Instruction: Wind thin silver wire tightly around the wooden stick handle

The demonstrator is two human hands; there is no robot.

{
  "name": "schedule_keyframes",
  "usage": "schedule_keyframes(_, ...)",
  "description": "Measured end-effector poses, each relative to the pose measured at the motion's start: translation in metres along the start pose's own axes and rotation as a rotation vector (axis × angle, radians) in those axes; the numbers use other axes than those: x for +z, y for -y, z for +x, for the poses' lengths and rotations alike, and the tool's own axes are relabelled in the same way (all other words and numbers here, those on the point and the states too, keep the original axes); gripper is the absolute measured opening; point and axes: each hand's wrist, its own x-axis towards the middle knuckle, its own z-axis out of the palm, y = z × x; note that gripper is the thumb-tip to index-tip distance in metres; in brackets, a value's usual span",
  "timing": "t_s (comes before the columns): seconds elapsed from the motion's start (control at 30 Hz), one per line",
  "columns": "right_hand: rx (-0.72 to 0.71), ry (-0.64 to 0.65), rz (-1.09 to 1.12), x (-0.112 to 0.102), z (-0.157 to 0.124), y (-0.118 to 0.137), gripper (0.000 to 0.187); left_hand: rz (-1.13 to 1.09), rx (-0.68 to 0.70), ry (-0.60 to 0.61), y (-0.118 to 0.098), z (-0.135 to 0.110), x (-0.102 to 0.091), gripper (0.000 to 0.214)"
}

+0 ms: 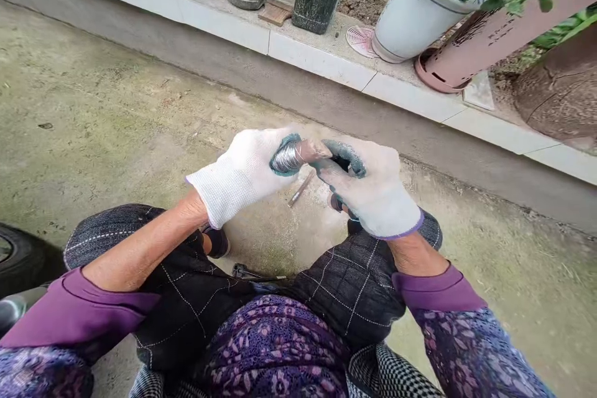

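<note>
- Although spread widest, lies beneath all else as concrete floor [116,137], ending at a tiled ledge [321,62] on the far side.
- Has the gloved left hand [247,158] wrapped closely around the wound part of the piece.
- Has the gloved right hand [373,180] half curled at the free end, leaving a gap inside the grip; cannot tell whether pinching anything.
- Sits between both hands, above the floor, as a short brown rod [314,150]; looks stiff, probably light if wooden. Best steadied by the wound part, turned by the end poking out right.
- Carries silver wire [286,158] in many turns: likely springy, slick, apt to slide if squeezed unevenly; press under the whole palm.
- Shows a thin stick [301,189] lower down, on the floor.
- Leaves a loose strand [300,152] near the brown end; could prick or kink.
</note>
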Motion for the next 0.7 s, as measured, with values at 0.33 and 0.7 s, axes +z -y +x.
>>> schedule_keyframes(0.33, 0.120, 0.030, 0.333, 0.002, 0.001, 0.002, 0.014, -0.842, -0.239, 0.259, 0.007, -0.001, -0.005, 0.023)
schedule_keyframes(0.7, 0.352, 0.353, 0.610, -0.010, -0.004, -0.010, 0.029, -0.823, -0.275, 0.094, 0.001, -0.004, 0.001, 0.021)
